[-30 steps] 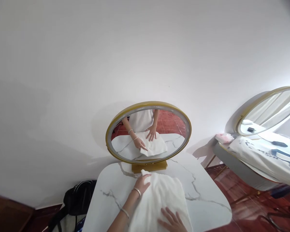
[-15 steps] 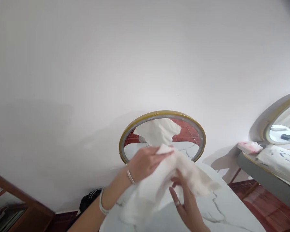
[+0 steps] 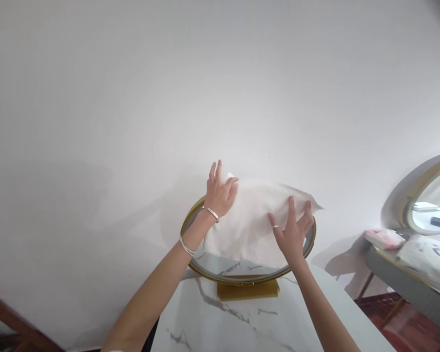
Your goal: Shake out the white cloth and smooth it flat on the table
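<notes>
A white cloth [image 3: 253,220] is spread over the upper part of a round gold-rimmed mirror [image 3: 242,274] that stands on a gold base [image 3: 247,289] on a white marble table [image 3: 223,322]. My left hand [image 3: 220,193] grips the cloth's upper left corner at the mirror's top, thumb pinched on the fabric. My right hand [image 3: 292,230] lies flat on the cloth at its right side, fingers spread. I wear bracelets on the left wrist and a ring on the right hand.
A plain white wall stands right behind the mirror. At the right is a second table [image 3: 407,274] with another round mirror [image 3: 430,205], a pink item [image 3: 383,238] and a white cloth. Red floor tiles show at lower right, dark wood furniture at lower left.
The cloth has gone from lying flat on the table, to bunched in both hands, to spread over the mirror. Both hands rose to the mirror's face.
</notes>
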{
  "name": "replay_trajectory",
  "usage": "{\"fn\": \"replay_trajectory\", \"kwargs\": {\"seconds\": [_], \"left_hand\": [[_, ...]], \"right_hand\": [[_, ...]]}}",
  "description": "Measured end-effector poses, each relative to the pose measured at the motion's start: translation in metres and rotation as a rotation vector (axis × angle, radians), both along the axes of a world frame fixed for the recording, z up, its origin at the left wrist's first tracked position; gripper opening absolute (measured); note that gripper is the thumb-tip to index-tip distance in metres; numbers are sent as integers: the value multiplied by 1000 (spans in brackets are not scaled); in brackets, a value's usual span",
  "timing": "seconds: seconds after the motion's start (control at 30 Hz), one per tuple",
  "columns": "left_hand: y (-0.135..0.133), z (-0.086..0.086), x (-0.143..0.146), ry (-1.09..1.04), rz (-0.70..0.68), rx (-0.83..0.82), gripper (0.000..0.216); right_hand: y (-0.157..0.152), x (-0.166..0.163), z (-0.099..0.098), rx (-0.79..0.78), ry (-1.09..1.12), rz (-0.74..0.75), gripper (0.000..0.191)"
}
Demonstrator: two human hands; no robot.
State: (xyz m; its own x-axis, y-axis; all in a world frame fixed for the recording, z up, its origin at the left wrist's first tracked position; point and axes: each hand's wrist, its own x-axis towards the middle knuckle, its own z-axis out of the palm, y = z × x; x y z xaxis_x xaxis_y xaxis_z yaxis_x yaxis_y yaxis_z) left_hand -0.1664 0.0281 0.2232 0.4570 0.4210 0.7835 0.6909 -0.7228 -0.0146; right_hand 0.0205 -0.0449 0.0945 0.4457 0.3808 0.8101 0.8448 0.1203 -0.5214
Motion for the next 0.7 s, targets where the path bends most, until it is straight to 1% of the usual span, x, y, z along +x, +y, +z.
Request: {"fn": "replay_trajectory", "kwargs": {"seconds": [0.07, 0.1, 0.17, 0.23, 0.33, 0.5, 0.6, 0.7], "left_hand": [[-5, -7, 5, 46, 27, 134, 43], [-6, -8, 6, 83, 19, 157, 45], [-5, -9, 6, 132, 0, 146, 44], [-1, -9, 4, 116, -12, 137, 38], [3, -9, 0, 57, -46, 192, 30], [2, -10, -8, 1, -61, 241, 29], [8, -15, -19, -50, -20, 247, 32], [15, -30, -41, -159, 77, 221, 37]], "right_hand": [[8, 2, -11, -55, -54, -10, 74], [11, 2, -15, -62, -67, -9, 75], [17, 1, -20, -44, -72, -14, 75], [21, -2, -22, -20, -74, -13, 75], [26, -5, -19, 6, -94, -10, 76], [33, -11, -13, 59, -146, -26, 72], [36, -17, -7, 86, -200, -38, 70], [42, -31, 6, 118, -292, -26, 68]]}}
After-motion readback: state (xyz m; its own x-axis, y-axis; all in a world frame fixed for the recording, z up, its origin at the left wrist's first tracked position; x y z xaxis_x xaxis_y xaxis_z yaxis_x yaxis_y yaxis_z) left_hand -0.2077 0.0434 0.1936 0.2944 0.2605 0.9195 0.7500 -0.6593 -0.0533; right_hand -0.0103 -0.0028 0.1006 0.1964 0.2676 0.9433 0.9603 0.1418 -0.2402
